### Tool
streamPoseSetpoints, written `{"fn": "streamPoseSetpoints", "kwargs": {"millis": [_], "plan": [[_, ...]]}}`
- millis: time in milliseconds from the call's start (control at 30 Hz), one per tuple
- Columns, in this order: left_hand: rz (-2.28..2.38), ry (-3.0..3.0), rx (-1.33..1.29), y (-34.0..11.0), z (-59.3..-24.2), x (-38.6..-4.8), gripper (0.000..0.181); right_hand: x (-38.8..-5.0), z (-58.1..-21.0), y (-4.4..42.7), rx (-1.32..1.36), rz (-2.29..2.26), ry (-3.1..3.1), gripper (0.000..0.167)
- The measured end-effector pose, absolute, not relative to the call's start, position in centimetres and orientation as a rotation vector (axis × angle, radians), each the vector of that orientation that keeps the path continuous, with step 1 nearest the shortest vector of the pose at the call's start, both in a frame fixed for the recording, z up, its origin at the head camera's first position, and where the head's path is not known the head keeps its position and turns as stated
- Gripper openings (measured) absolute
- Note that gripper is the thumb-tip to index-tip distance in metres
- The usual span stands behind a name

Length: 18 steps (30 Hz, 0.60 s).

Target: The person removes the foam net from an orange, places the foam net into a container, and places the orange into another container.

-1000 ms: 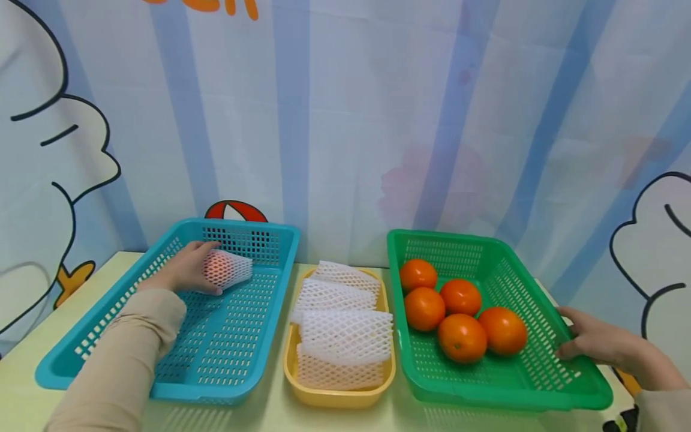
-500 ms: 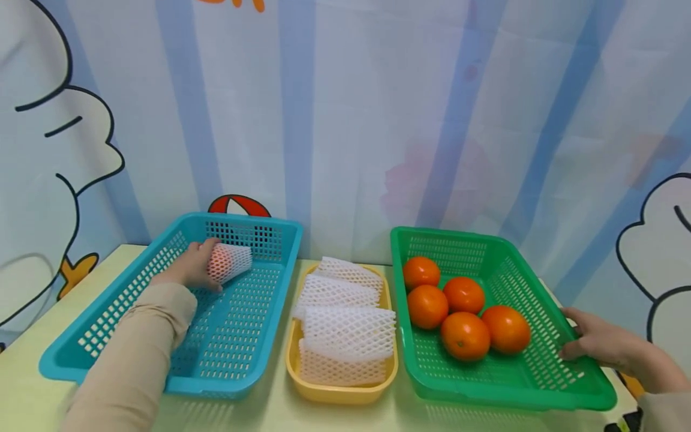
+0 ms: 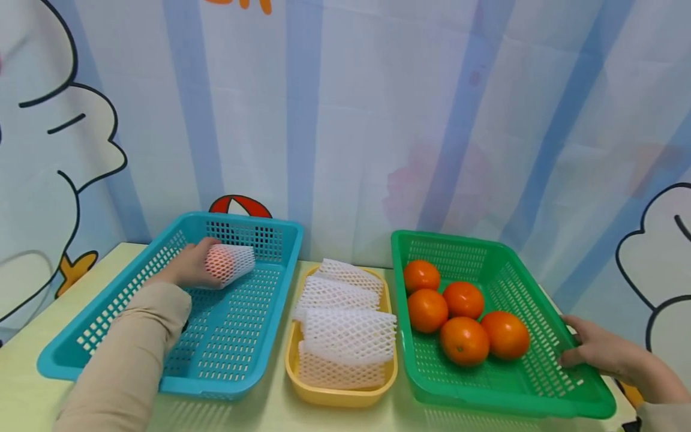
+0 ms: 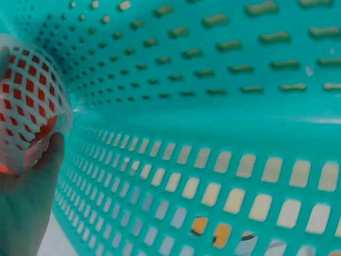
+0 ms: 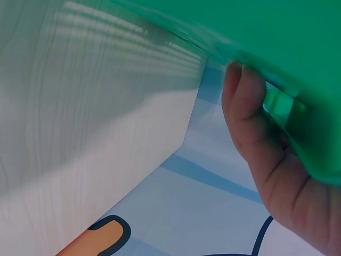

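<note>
My left hand [image 3: 189, 265] reaches into the blue basket [image 3: 229, 389] at the left. It grips an orange in a white foam net sleeve [image 3: 229, 264] near the basket's back; the sleeve's loose end points right. In the left wrist view the thumb presses against the netted orange [image 4: 29, 101], with bare orange peel showing at its lower side. At the right, my right hand [image 3: 604, 351] grips the right rim of the green basket [image 3: 518, 399]. In the right wrist view the fingers of the right hand [image 5: 266, 144] curl under that rim from outside.
Several bare oranges [image 3: 465, 341] lie in the green basket's left half. Between the two baskets stands a small yellow tray [image 3: 340, 397] of white foam net sleeves [image 3: 349, 336]. A printed curtain [image 3: 351, 132] hangs behind the pale table [image 3: 259, 414].
The head view has shifted slightly. My left hand stays on the netted orange at the back of the blue basket, and my right hand keeps its grip on the green rim.
</note>
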<state>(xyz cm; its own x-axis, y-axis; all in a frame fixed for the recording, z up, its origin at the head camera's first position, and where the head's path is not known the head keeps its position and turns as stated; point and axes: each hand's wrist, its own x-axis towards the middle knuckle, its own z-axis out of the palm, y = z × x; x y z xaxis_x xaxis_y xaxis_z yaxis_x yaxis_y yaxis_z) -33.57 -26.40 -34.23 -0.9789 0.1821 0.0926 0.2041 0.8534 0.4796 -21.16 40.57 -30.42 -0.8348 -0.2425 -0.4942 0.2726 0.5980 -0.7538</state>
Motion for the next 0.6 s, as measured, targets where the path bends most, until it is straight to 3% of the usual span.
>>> {"fn": "streamPoseSetpoints", "kwargs": {"millis": [600], "plan": [[-0.823, -2.888, -0.499, -25.1, -31.3, -32.9, 0.082, -21.0, -30.3, 40.3, 0.085, -1.181, 2.294, 0.084]]}}
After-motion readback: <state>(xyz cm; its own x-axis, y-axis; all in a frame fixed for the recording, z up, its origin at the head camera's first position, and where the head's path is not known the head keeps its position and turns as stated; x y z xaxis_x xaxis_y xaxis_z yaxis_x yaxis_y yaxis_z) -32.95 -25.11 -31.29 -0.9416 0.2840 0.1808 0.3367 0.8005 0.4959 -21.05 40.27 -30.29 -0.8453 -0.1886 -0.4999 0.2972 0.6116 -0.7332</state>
